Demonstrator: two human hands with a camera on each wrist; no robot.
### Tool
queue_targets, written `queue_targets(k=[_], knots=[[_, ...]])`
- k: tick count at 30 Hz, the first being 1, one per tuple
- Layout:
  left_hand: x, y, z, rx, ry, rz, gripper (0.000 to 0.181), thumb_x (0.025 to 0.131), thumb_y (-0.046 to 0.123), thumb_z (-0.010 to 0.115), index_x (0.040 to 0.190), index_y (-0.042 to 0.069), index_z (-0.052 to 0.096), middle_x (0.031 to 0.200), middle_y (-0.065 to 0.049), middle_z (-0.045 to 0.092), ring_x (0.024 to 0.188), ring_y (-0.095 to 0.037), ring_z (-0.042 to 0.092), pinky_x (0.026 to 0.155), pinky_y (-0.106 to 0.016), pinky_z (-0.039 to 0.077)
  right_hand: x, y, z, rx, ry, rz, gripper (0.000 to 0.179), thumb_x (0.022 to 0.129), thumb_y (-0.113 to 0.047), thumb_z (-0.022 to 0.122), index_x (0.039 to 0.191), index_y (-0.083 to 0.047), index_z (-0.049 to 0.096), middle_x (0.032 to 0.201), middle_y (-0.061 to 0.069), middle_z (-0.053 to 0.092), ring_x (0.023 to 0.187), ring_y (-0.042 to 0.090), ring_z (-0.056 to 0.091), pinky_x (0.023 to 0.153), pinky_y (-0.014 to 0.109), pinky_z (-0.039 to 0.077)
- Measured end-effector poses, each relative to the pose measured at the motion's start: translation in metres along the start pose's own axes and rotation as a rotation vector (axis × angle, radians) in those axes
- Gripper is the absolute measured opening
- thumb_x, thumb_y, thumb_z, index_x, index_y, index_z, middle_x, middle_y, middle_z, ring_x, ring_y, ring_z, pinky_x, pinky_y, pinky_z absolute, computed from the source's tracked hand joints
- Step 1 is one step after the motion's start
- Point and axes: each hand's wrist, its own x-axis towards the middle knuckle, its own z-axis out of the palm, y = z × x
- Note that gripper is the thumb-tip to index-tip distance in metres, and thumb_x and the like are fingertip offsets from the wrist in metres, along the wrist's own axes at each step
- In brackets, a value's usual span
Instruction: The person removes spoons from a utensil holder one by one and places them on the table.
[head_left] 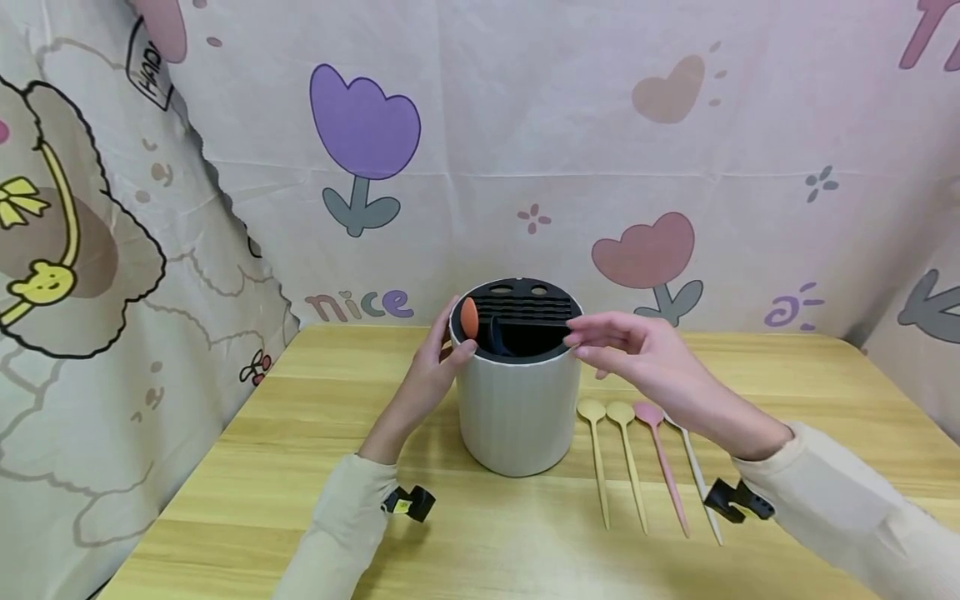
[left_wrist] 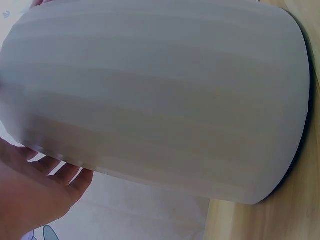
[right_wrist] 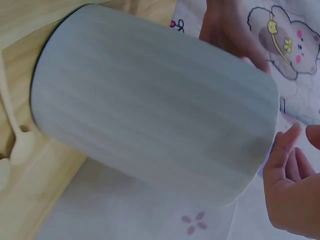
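Observation:
A pale ribbed utensil holder (head_left: 517, 417) with a black slotted top (head_left: 519, 312) stands upright on the table. My left hand (head_left: 435, 360) holds its left side near the rim, thumb at the front and fingers toward the back; the left wrist view shows those fingers against the wall. At the right of the rim is my right hand (head_left: 648, 354), fingers extended and nothing visible in them. Inside the open front compartment, an orange utensil end (head_left: 469, 318) leans at the left, beside a dark blue one (head_left: 495, 335). Their lower parts are hidden.
On the wooden table (head_left: 360, 417), right of the holder, lie two yellow spoons (head_left: 592, 410), a pink spoon (head_left: 651, 414) and a white spoon (head_left: 697, 471), side by side. The right forearm partly covers the white one. A printed cloth (head_left: 480, 125) hangs behind the table.

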Motion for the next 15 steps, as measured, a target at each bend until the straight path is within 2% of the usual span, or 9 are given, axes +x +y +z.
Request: queue_targets(k=[4, 8, 15], knots=[[-0.001, 0.001, -0.001, -0.002, 0.004, -0.003, 0.076, 0.091, 0.035, 0.05, 0.155, 0.011, 0.017, 0.157, -0.012, 0.022, 0.141, -0.029, 0.027, 0.11, -0.052, 0.027, 0.012, -0.009, 0.013, 0.018, -0.046, -0.005, 0.038, 0.091, -0.01, 0.064, 0.126, 0.004, 0.059, 0.117, 0.017, 0.066, 0.103, 0.02, 0.064, 0.067, 0.032, 0.054], [0.0, 0.0, 0.0, 0.004, 0.001, -0.004, 0.076, 0.092, 0.037, 0.05, 0.155, 0.012, 0.018, 0.157, -0.011, 0.023, 0.14, -0.029, 0.028, 0.11, -0.052, 0.028, 0.024, -0.019, 0.025, -0.006, -0.082, 0.025, 0.04, 0.091, -0.011, 0.064, 0.128, 0.003, 0.058, 0.118, 0.015, 0.066, 0.104, 0.024, 0.064, 0.06, 0.035, 0.054], [0.0, 0.001, 0.0, 0.002, -0.004, -0.009, 0.077, 0.092, 0.04, 0.051, 0.155, 0.013, 0.018, 0.157, -0.011, 0.024, 0.14, -0.029, 0.029, 0.11, -0.051, 0.029, 0.04, -0.031, 0.037, -0.082, -0.078, 0.077, 0.036, 0.089, -0.01, 0.066, 0.123, 0.002, 0.063, 0.112, 0.011, 0.069, 0.096, 0.023, 0.067, 0.052, 0.035, 0.054]])
